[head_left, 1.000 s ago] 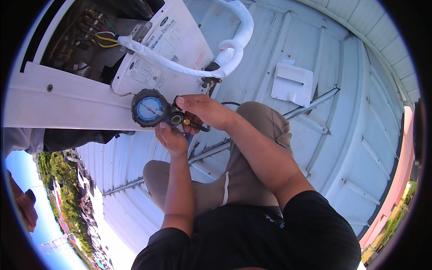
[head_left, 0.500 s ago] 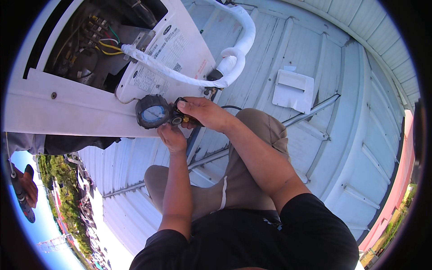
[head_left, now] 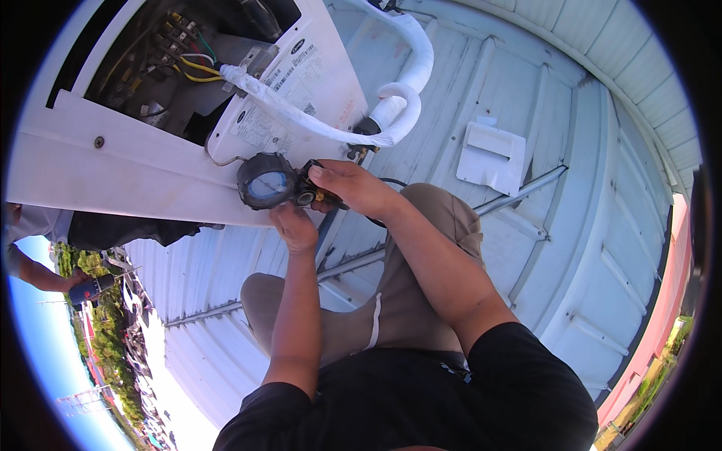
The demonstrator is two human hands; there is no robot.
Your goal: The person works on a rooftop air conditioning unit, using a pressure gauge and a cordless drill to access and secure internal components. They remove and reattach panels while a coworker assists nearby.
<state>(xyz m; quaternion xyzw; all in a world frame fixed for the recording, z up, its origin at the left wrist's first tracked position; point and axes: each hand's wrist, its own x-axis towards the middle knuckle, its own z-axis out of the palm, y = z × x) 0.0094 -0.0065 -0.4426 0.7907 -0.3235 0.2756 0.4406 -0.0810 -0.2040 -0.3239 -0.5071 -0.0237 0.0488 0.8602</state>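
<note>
A round black pressure gauge (head_left: pixel 265 182) with a pale blue dial hangs in front of a white outdoor air-conditioner unit (head_left: pixel 150 173). My right hand (head_left: pixel 353 188) grips the black and brass valve fitting (head_left: pixel 307 194) on the gauge's right side. My left hand (head_left: pixel 295 227) is closed just under the gauge and fitting, touching their underside. A white insulated pipe (head_left: pixel 402 83) loops down to brass service ports (head_left: pixel 359 150) just above my right hand.
The unit's open compartment (head_left: pixel 173 60) shows coloured wires. A white rectangular cover (head_left: pixel 492 156) lies on the pale corrugated metal roof (head_left: pixel 571 225). My bent knees (head_left: pixel 421 225) are below my hands. Another person's hand (head_left: pixel 71 279) holds a tool at the far left.
The view has shifted slightly; gauge and hands sit a little lower and right. Both hands keep their hold at the gauge. The other person's hand at the left has moved up.
</note>
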